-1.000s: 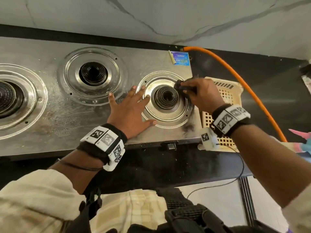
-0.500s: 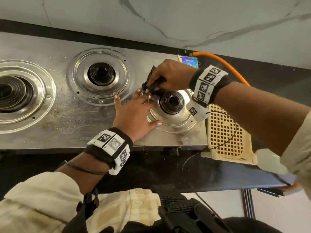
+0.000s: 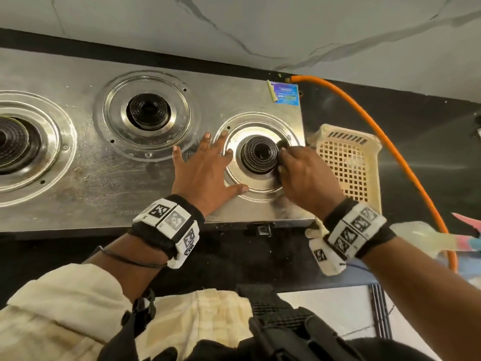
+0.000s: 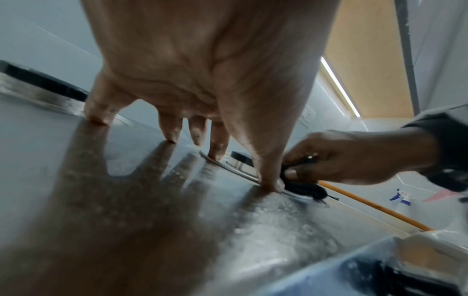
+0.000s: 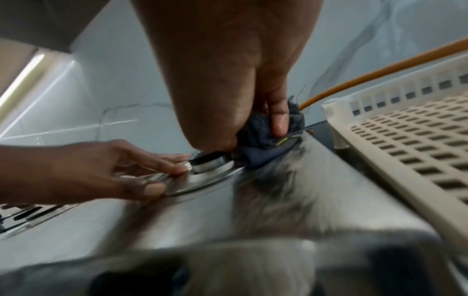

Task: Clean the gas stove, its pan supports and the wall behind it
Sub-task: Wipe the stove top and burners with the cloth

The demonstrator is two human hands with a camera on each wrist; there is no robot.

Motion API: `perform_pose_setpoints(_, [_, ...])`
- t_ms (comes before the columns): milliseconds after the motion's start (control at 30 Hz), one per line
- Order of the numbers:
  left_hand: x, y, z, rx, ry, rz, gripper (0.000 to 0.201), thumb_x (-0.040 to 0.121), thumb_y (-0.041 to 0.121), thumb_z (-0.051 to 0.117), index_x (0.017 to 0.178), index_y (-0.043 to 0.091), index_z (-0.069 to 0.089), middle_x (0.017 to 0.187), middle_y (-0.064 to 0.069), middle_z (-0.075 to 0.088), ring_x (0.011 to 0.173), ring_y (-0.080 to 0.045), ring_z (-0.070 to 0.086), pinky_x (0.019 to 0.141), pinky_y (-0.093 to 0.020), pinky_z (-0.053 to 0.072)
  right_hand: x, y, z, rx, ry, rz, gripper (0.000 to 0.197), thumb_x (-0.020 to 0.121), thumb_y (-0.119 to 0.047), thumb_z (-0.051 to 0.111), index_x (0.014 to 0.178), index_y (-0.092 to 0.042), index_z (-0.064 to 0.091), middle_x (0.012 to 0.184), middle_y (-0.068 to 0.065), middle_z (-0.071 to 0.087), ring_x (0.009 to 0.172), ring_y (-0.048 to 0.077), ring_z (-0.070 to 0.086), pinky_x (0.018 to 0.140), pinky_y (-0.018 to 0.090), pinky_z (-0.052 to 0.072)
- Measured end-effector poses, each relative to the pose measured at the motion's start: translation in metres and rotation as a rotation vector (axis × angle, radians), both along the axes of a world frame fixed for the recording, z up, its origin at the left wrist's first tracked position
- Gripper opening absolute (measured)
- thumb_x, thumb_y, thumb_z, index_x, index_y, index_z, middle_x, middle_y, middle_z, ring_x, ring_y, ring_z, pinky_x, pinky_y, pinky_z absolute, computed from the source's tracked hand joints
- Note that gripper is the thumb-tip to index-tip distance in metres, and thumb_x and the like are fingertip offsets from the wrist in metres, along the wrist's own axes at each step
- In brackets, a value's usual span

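Stove: the steel gas stove [image 3: 109, 175] lay lengthwise across the black tabletop [image 3: 260, 259], its back edge along the marbled wall [image 3: 260, 29]; no pan supports showed on it.
Burner in hand: the right-hand burner [image 3: 259, 155] sat in its round drip ring [image 3: 256, 188] near the stove's right end.
Right hand: the right hand [image 3: 304, 175] came in from the near right, its fingers [image 5: 278, 118] curled round a bunched dark cloth [image 5: 263, 148] and pressing it down.
Cloth to burner: the cloth touched the ring on the burner's right and near-right flank, wedged between the burner's side and the stove's right edge.
Left hand: the left hand [image 3: 205, 168] lay flat on the steel just left of the same ring, fingers [image 4: 171, 134] straight and spread, holding nothing; the thumb tip and a forefinger tip rested on the ring's rim.
Key relation: the burner stood between the two hands, so the unwiped left arc lay away from the cloth, on the side the left hand's fingertips occupied.
Nearer hand: the right hand was clearly the closer to the work, being on it.
Judgement: a sweep round the ring would probably meet the left fingertips unless they shifted.
Beside the stove: a cream slotted basket [image 3: 348, 162] stood just right of the stove edge, with an orange hose [image 3: 385, 142] curving behind it.
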State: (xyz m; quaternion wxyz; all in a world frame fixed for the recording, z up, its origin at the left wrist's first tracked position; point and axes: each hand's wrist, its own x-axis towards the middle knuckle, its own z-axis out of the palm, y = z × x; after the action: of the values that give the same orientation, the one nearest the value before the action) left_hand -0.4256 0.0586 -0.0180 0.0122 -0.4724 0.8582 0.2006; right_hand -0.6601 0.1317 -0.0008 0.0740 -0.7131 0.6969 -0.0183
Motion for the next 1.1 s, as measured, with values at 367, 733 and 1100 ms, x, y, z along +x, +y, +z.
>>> perform_pose_setpoints(367, [-0.002,-0.005,0.004,0.004,0.001,-0.034,0.082,0.081,0.081,0.064,0.145,0.031,0.056,0.171,0.009,0.024,0.160,-0.022,0.016,0.117,-0.077,0.020,-0.016,-0.008,0.022,0.148,-0.275,-0.009,0.026,0.100,-0.015,0.067,0.125,-0.016,0.073,0.111,0.001,0.077,0.097,0.011,0.070,0.092,0.030,0.059])
perform_pose_setpoints(733, [-0.002,-0.005,0.004,0.011,0.000,-0.033,0.081,0.080,0.081,0.066,0.141,0.029,0.060,0.170,0.008,0.028,0.159,-0.022,0.019,0.116,-0.078,0.022,-0.029,-0.078,0.006,0.110,-0.212,0.006,0.044,0.094,-0.008,0.070,0.137,-0.016,0.068,0.122,0.006,0.070,0.114,0.025,0.063,0.099,0.040,0.054])
perform_pose_setpoints(1100, [-0.001,-0.007,0.003,0.008,-0.002,-0.039,0.080,0.079,0.080,0.067,0.142,0.032,0.058,0.171,0.009,0.026,0.160,-0.023,0.017,0.117,-0.077,0.021,0.016,0.025,0.009,0.063,-0.334,-0.127,0.022,0.097,-0.022,0.072,0.118,-0.022,0.077,0.097,-0.005,0.070,0.080,0.001,0.058,0.076,0.021,0.051])
